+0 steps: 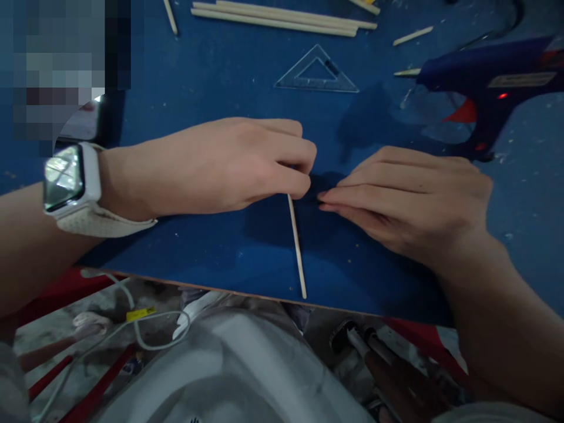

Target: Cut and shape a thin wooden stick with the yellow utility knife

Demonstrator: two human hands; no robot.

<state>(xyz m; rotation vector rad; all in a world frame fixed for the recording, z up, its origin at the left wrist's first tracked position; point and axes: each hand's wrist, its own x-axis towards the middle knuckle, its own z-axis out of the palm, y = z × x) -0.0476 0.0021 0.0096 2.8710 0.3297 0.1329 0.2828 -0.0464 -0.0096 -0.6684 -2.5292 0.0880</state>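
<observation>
Stick (296, 247) lies under the left hand (255, 161), its near end just short of the table edge, its far end running out of sight beneath the fingers. Nothing is seen joined to its visible length, and no glue can be made out on it. Judged on that, work is at an early stage: one piece at hand, any joining outstanding.

Left hand: palm down, wrist level, fingers curled over the far end. The thumb is hidden, so whether it pinches the stick or merely presses on it cannot be told. Right hand (418, 194): well to the right of the stick, fingers bunched, thumb and forefinger tips drawn together and pointing at the left hand. Whether they pinch something small cannot be told. The hands do not touch.

Next outward, a set square (315, 87) lies flat beyond the hands, apart from both. The glue gun (467, 67) is beyond the right hand, nozzle toward the left, red light lit; neither hand is on it. Farther off, long rods (282, 17) lie side by side, apparently unused, with a short piece (413, 36) apart to their right. All rest on the blue table (211, 252).
</observation>
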